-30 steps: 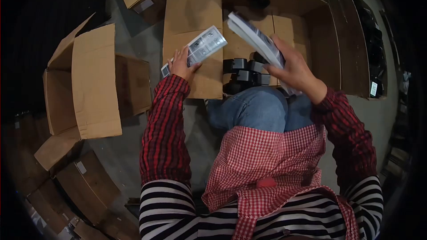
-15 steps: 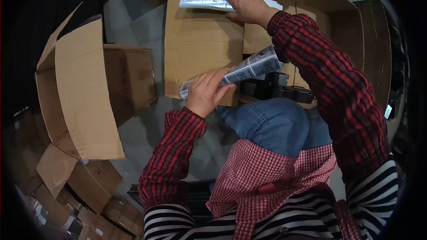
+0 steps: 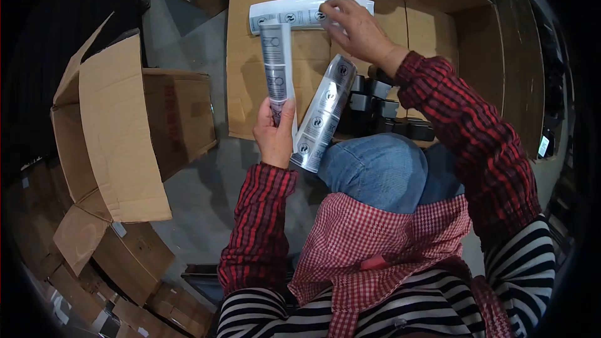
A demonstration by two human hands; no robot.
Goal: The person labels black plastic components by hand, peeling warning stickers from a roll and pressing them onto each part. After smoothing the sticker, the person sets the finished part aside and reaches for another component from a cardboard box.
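The left hand [image 3: 275, 136] is grasping a folded glossy printed sheet [image 3: 273, 50], its far end overlapping in view a second printed sheet [image 3: 285, 19], which is lying across the flap [image 3: 247, 81] of an open cardboard box [image 3: 479, 44]. The right hand [image 3: 362, 34] is bending its fingers over the second; whether it is gripping cannot be told. A third printed sheet [image 3: 323, 109] is slanting beside black plastic parts [image 3: 361, 101].

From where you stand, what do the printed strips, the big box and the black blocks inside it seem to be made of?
Printed strips: glossy, probably plastic film or coated paper; they catch glare.
Big box: matt brown, apparently cardboard, with straight fold lines.
Black blocks: perhaps plastic, with smooth, faintly shiny faces; painted metal is possible.
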